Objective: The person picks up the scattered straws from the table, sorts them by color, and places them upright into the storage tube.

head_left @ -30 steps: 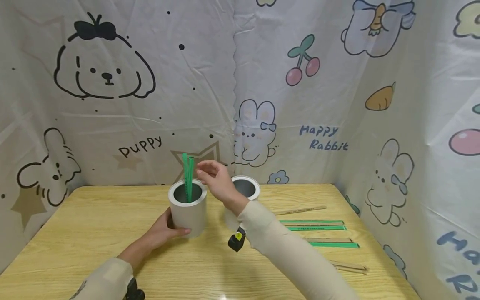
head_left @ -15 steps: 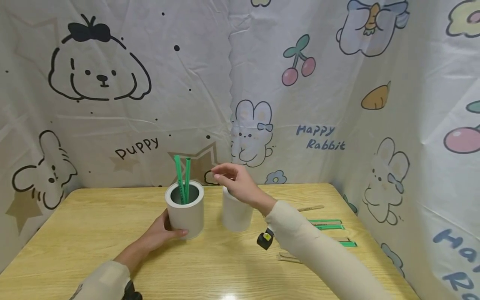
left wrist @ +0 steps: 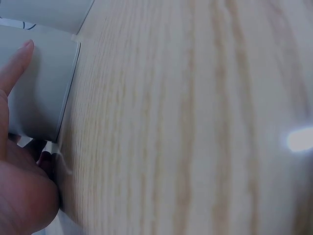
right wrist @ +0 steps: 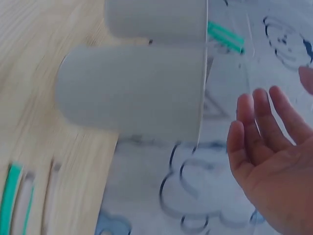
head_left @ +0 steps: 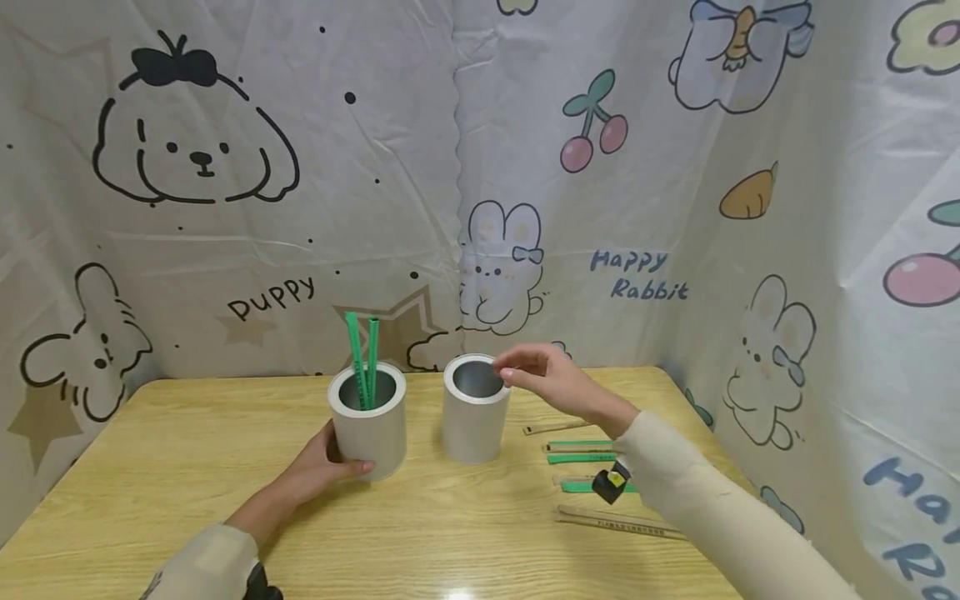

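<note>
My left hand [head_left: 318,465] grips the lower side of a white cylindrical holder [head_left: 375,437], its thumb across the front. In the left wrist view the thumb lies along the holder's wall [left wrist: 46,73]. Two slim green printed sticks [head_left: 372,354], which look like paper-wrapped ones, stand leaning inside that holder, their tops well above the rim. A second white holder [head_left: 474,429] stands to the right, with nothing visible in its grey interior. Beside its rim hovers my right hand [head_left: 558,379], fingers relaxed and holding nothing; the right wrist view shows its bare palm [right wrist: 279,161].
Several green sticks [head_left: 581,458] and brown sticks [head_left: 618,522] lie in small groups on the right of the wooden table [head_left: 225,433]. A printed cloth [head_left: 390,167] hangs behind the table and along its sides.
My right hand has moved away from the green sticks, rightward past the second holder. The sticks in the holder have spread a little apart. My left hand keeps its grip.
</note>
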`<action>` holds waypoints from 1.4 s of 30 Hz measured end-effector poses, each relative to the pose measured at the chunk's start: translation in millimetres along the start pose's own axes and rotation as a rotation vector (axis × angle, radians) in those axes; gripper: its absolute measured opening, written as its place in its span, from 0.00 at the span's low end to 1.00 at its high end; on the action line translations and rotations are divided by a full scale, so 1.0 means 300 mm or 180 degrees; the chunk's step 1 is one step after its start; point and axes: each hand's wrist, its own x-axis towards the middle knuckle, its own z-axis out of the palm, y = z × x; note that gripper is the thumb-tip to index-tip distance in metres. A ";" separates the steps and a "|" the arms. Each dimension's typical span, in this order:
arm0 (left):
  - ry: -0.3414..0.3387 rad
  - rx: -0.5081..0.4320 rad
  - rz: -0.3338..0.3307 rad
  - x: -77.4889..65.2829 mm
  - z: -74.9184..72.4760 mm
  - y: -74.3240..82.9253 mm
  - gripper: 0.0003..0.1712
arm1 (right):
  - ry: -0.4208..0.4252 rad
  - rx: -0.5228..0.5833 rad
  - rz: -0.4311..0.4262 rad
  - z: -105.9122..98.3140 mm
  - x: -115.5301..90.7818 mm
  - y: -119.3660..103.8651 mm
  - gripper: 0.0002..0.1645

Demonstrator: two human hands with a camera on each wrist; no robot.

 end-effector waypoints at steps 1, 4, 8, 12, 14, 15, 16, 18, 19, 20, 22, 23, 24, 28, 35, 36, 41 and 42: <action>-0.0002 0.0000 -0.0003 0.000 0.000 -0.001 0.64 | -0.0007 -0.0041 0.0032 -0.016 -0.016 0.016 0.21; 0.0005 0.0009 -0.0002 0.000 -0.001 -0.003 0.64 | -0.0031 -0.0174 0.0137 -0.064 -0.062 0.078 0.21; 0.0020 0.0045 -0.0001 0.004 -0.005 -0.010 0.64 | -0.0047 -0.0357 0.0386 -0.107 -0.121 0.179 0.22; 0.0005 0.0030 -0.0003 0.007 -0.004 -0.015 0.64 | -0.0085 -0.0478 0.0590 -0.133 -0.182 0.276 0.24; 0.0000 0.0012 -0.0004 0.007 -0.003 -0.015 0.64 | -0.0100 -0.0538 0.0673 -0.145 -0.207 0.321 0.25; 0.0001 0.0013 -0.0001 0.007 -0.003 -0.015 0.64 | -0.0108 -0.0565 0.0707 -0.152 -0.220 0.340 0.26; 0.0004 0.0015 0.0002 0.006 -0.003 -0.014 0.64 | -0.0107 -0.0591 0.0742 -0.161 -0.230 0.361 0.26; 0.0018 0.0013 0.0009 0.006 -0.002 -0.011 0.64 | -0.0077 -0.0666 0.0819 -0.178 -0.247 0.402 0.27; 0.0027 0.0014 0.0010 0.005 -0.002 -0.010 0.64 | -0.0055 -0.0695 0.0861 -0.187 -0.254 0.420 0.28; 0.0024 0.0013 0.0017 0.005 -0.001 -0.008 0.63 | -0.0032 -0.0736 0.0891 -0.196 -0.260 0.437 0.28; 0.0031 0.0010 0.0017 0.004 -0.001 -0.006 0.63 | 0.0025 -0.0818 0.0946 -0.213 -0.271 0.470 0.28; 0.0030 0.0006 0.0016 0.004 -0.001 -0.006 0.63 | 0.0049 -0.0866 0.0951 -0.219 -0.276 0.483 0.27; 0.0023 0.0003 0.0016 0.004 -0.002 -0.005 0.63 | 0.0068 -0.0901 0.0947 -0.226 -0.281 0.495 0.26; 0.0017 -0.0002 0.0005 0.004 -0.003 -0.007 0.64 | 0.0126 -0.1015 0.0983 -0.243 -0.297 0.539 0.21; 0.0001 -0.0005 -0.0027 0.005 -0.001 -0.011 0.64 | 0.0129 -0.1070 0.1073 -0.260 -0.326 0.590 0.14; 0.0000 -0.0003 -0.0031 0.005 -0.001 -0.011 0.64 | 0.0135 -0.1069 0.1091 -0.262 -0.329 0.594 0.13; -0.0001 -0.0017 -0.0051 0.003 -0.003 -0.008 0.64 | 0.0073 -0.1056 0.1061 -0.267 -0.335 0.607 0.09; -0.0001 -0.0027 -0.0053 0.003 -0.004 -0.007 0.65 | 0.0063 -0.1058 0.1046 -0.268 -0.335 0.608 0.08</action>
